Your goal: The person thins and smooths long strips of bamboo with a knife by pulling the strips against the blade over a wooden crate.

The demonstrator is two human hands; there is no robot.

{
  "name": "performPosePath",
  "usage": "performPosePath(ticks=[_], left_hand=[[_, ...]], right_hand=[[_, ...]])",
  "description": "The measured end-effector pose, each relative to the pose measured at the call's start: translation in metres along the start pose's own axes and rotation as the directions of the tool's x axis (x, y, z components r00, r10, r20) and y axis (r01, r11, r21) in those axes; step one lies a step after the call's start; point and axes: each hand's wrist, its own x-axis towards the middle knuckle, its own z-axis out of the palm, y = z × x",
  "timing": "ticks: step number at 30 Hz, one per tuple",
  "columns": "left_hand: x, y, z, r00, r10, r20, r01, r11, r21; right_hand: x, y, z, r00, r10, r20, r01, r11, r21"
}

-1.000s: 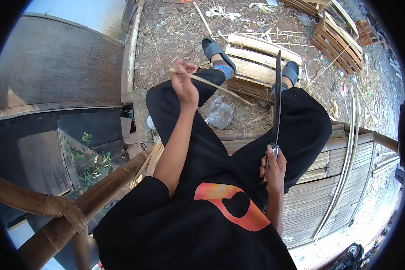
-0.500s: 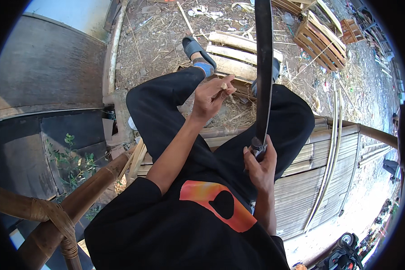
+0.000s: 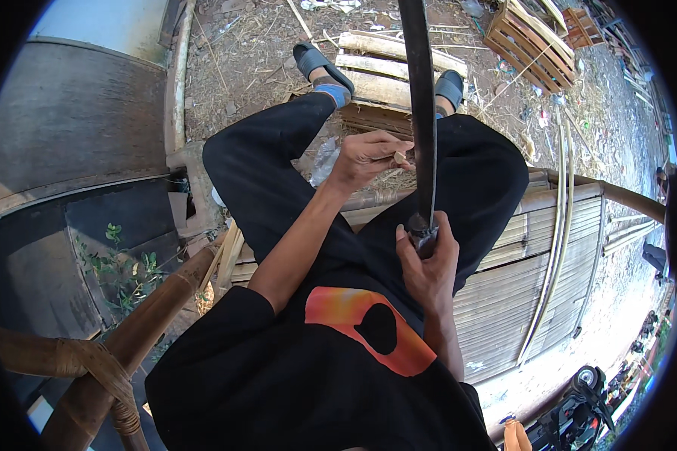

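Here, you sit on a worktop (image 3: 511, 301) of narrow bamboo slats, which spreads out to your right, with two long pale strips (image 3: 555, 255) lying across it and running past its front edge. Your hands are both occupied: the left hand (image 3: 368, 159) is closed around a thin pale stick (image 3: 400, 158), its end pointing up toward you, and the right hand (image 3: 429, 255) grips the handle of a long dark knife (image 3: 423, 113), blade standing away from you. The stick is over the gap between your knees, just beside the blade; whether they touch, you cannot tell from this angle.

Beyond your knees, the dirt ground (image 3: 248, 75) is littered with straw and scraps. A slatted wooden crate (image 3: 376, 90) sits between your feet, and another crate (image 3: 530, 49) lies farther off to the right. To your left are a thick bamboo pole (image 3: 158, 308), a leafy plant (image 3: 124, 270) and a weathered dark panel (image 3: 75, 113). Strong sunlight whitens the paving (image 3: 620, 301) past the worktop's right end.
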Motion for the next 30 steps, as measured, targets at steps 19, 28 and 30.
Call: performPosePath(ticks=[19, 28, 30], left_hand=[[-0.014, -0.014, -0.004, 0.996, -0.058, 0.064, 0.064, 0.993, -0.097], [-0.015, -0.019, -0.003, 0.997, -0.036, 0.076, 0.038, 0.999, -0.028], [-0.017, -0.021, -0.003, 0.997, -0.03, 0.077, 0.03, 1.0, 0.002]], right_hand=[[0.005, -0.004, 0.002, 0.999, -0.008, 0.033, 0.01, 0.998, -0.058], [0.009, -0.002, -0.002, 0.999, -0.017, 0.038, 0.02, 0.997, -0.078], [0.008, -0.004, -0.002, 0.999, -0.019, 0.032, 0.021, 0.997, -0.074]])
